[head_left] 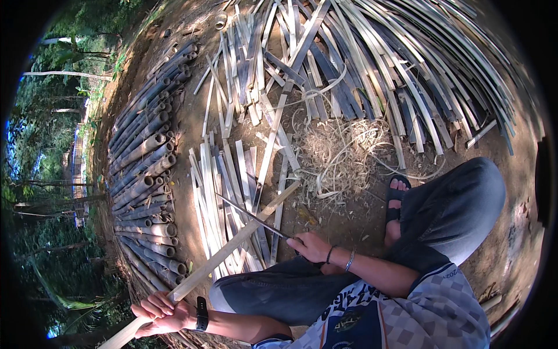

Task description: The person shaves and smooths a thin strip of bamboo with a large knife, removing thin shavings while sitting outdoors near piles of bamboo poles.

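Left hand (160, 311) clenched around the long bamboo strip (232, 244); right hand (311, 247) grasping the knife (250, 216), blade laid across that strip, above the split slats (224, 192) on the ground.

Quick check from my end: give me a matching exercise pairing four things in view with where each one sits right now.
Things:
1. long bamboo strip
2. knife
3. round bamboo poles
4. curly shavings

Places:
A. stacked along the left
B. held in the right hand
C. on the ground before the sandalled foot
D. gripped at its near end by the left hand

Pairs: 1-D, 2-B, 3-A, 4-C
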Demonstrator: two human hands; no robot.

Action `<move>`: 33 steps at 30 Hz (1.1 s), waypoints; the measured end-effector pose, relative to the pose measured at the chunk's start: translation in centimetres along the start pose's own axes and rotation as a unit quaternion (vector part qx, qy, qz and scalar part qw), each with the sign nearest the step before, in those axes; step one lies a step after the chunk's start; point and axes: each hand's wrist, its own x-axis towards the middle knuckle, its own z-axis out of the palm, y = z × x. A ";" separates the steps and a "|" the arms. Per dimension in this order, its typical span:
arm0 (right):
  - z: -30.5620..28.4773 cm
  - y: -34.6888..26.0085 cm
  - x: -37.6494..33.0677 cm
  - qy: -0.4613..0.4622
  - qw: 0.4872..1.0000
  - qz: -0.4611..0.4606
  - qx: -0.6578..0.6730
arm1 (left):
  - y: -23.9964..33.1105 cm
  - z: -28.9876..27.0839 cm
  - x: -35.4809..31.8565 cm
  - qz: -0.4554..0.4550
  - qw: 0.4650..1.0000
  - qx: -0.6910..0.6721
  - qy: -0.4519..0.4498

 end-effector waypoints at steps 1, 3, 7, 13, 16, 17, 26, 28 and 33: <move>0.2 1.3 0.5 0.005 0.995 0.067 0.073 | 0.0 0.4 0.0 -0.001 1.000 0.001 0.002; 0.3 2.5 0.8 0.013 0.971 0.157 0.180 | -0.1 0.8 0.0 0.000 1.000 0.002 0.006; -0.1 0.6 0.3 -0.005 0.989 0.110 0.097 | 0.1 0.5 -0.2 -0.001 1.000 0.003 -0.017; -1.3 -1.8 0.4 -0.025 0.999 0.026 -0.033 | 0.1 1.1 -0.4 -0.006 1.000 -0.021 -0.019; -2.6 3.0 1.2 0.040 0.981 0.190 0.025 | 0.0 1.7 -0.3 -0.005 1.000 -0.021 -0.023; -3.1 3.5 1.7 0.057 0.969 0.239 0.017 | 0.3 1.8 -0.2 -0.003 1.000 -0.019 -0.022; -0.6 -1.3 0.2 0.012 1.000 0.001 0.020 | 0.2 1.6 -0.5 0.002 1.000 -0.007 0.002; -1.0 0.6 0.3 0.051 0.991 0.100 0.079 | 0.1 1.5 -0.5 0.004 1.000 0.010 0.025; -3.2 2.9 1.2 0.059 0.960 0.257 0.089 | 0.0 0.6 -0.1 0.008 0.999 0.029 0.023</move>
